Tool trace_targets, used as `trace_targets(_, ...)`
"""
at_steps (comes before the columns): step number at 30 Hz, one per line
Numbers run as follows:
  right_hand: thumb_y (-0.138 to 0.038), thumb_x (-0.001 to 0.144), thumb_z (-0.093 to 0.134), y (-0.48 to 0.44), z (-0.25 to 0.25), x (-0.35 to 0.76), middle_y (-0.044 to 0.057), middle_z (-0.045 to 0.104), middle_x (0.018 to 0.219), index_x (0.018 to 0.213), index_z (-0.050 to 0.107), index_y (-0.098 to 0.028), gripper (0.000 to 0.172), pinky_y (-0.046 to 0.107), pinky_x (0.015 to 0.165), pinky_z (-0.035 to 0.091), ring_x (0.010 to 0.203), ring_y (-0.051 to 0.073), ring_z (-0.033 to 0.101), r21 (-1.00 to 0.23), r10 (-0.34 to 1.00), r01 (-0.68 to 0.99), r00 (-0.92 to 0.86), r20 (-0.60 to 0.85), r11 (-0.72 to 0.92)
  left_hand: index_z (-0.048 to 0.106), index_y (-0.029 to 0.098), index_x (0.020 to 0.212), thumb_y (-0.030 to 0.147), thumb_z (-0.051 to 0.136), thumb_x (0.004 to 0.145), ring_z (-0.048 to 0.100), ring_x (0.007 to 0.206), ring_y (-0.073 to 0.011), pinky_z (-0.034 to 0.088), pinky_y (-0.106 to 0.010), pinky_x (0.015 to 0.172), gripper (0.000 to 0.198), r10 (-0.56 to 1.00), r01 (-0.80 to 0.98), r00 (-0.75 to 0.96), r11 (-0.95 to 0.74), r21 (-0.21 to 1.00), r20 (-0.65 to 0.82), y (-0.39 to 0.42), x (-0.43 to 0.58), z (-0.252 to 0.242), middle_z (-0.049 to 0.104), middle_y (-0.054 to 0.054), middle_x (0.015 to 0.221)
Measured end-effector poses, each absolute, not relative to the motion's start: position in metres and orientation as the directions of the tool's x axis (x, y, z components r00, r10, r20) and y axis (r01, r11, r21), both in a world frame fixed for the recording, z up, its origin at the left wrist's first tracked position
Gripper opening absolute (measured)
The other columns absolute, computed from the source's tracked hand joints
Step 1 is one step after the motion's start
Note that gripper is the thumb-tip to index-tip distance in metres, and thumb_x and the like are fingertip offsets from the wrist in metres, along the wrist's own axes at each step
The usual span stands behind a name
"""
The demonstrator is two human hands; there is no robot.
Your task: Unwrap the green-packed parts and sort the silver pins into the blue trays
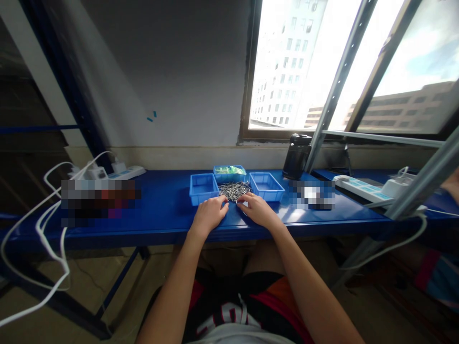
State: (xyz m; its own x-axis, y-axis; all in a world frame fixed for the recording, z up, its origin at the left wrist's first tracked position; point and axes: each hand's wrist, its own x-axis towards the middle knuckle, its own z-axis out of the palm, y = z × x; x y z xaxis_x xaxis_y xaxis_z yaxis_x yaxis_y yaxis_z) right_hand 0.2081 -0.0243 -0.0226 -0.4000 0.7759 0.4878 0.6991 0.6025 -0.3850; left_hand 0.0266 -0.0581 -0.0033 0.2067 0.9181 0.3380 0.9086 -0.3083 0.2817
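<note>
A pile of small silvery metal pieces, like screws, (234, 190) lies on the blue table between two open blue bins. My left hand (211, 213) rests at the pile's near left edge, below the left bin (203, 188); its fingers are bent together, and what they hold, if anything, is too small to tell. At the near right edge is my right hand (257, 210), with thumb and fingers curled near the pieces; whether it pinches one cannot be made out. The right bin (266, 186) stands beyond it. Behind the pile, a third blue bin (229, 172) holds greenish plastic bags.
The blue table (161, 210) runs along a wall and window. A black bottle-like object (297, 156) stands at the back right, near a metal post. Power strips (369, 190) with white cables lie at both sides. At the far right edge, part of another person's arm shows.
</note>
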Motion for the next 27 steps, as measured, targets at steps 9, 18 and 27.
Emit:
trace_targets(9, -0.028, 0.084, 0.050, -0.0256, -0.0207, 0.2066, 0.006, 0.062, 0.087, 0.091, 0.065, -0.018, 0.020, 0.027, 0.074, 0.042, 0.077, 0.015, 0.057, -0.357, 0.776, 0.714, -0.418, 0.473, 0.602, 0.061, 0.024, 0.097, 0.033, 0.042, 0.085, 0.062, 0.082, -0.0205, 0.043, -0.027, 0.071, 0.024, 0.909, 0.888, 0.246, -0.350, 0.297, 0.337, -0.0599, 0.0262, -0.0026, 0.067, -0.005, 0.091)
trace_targets(18, -0.030, 0.084, 0.050, -0.0258, -0.0209, 0.2066, 0.005, 0.061, 0.084, 0.089, 0.064, -0.018, 0.018, 0.026, 0.071, 0.041, 0.076, 0.015, 0.057, -0.358, 0.790, 0.735, -0.388, 0.474, 0.576, 0.061, 0.025, 0.097, 0.034, 0.042, 0.085, 0.062, 0.080, -0.0208, 0.043, -0.027, 0.069, 0.025, 0.896, 0.881, 0.263, -0.374, 0.289, 0.356, -0.0576, 0.0245, -0.0054, 0.068, -0.005, 0.088)
trace_targets(27, -0.028, 0.085, 0.048, -0.0286, -0.0189, 0.2056, 0.005, 0.058, 0.078, 0.076, 0.061, -0.017, 0.019, 0.025, 0.067, 0.039, 0.071, 0.015, 0.055, -0.335, 0.810, 0.774, -0.361, 0.462, 0.537, 0.061, 0.025, 0.095, 0.035, 0.041, 0.085, 0.062, 0.078, -0.0209, 0.042, -0.027, 0.066, 0.024, 0.886, 0.876, 0.275, -0.391, 0.281, 0.374, -0.0571, 0.0232, -0.0071, 0.067, -0.004, 0.087)
